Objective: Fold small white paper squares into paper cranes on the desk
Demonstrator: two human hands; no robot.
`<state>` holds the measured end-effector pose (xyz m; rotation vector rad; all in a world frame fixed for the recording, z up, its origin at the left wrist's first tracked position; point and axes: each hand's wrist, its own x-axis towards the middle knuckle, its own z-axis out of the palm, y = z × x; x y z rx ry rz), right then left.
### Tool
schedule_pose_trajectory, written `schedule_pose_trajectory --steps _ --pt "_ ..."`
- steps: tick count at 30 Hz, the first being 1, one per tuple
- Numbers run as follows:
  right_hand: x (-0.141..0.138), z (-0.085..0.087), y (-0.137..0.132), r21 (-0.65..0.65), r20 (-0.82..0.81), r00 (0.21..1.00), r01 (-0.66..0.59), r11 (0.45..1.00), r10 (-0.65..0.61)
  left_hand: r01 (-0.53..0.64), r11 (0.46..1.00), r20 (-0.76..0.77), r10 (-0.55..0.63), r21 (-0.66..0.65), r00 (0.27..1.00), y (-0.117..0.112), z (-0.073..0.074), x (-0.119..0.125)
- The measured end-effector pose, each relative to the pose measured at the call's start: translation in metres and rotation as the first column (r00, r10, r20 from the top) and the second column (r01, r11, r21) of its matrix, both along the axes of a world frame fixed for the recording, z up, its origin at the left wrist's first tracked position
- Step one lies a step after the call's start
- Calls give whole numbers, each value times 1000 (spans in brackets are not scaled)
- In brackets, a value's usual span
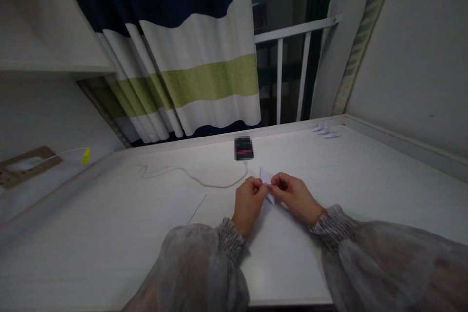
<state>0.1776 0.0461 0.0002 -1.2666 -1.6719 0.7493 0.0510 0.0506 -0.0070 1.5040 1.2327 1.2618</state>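
The left hand (250, 200) and right hand (295, 196) pinch the folded paper (264, 174) at the middle of the tabletop (109, 253). A sheet (181, 203) lies left; small white pieces (326, 131) lie at the far right.

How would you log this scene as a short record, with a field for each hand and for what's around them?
Left hand: pinching folded paper
Right hand: pinching the same paper
Left of hands: flat sheet on the desk
Beyond hands: dark object, blurred, with white cable
Far right corner: small white pieces
Background: striped curtain, white railing
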Motion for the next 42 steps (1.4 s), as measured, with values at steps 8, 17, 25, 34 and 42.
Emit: schedule_pose_trajectory --steps 8,17,25,34,42 --pt "1 8 -4 54 124 992 -10 998 3 37 999 -163 -31 34 986 -3 4 -1" --pt "0 13 -7 151 317 944 42 988 -88 76 997 -78 -76 2 994 -4 5 1" --pt "3 8 -7 275 429 899 -39 961 -87 76 996 -25 -77 -38 997 -2 2 0" --pt "4 8 -9 304 358 934 -96 948 -21 9 999 -36 -8 31 999 -1 5 1" --pt "5 8 -7 285 374 926 -54 957 -59 31 996 -145 -20 80 989 -6 7 1"
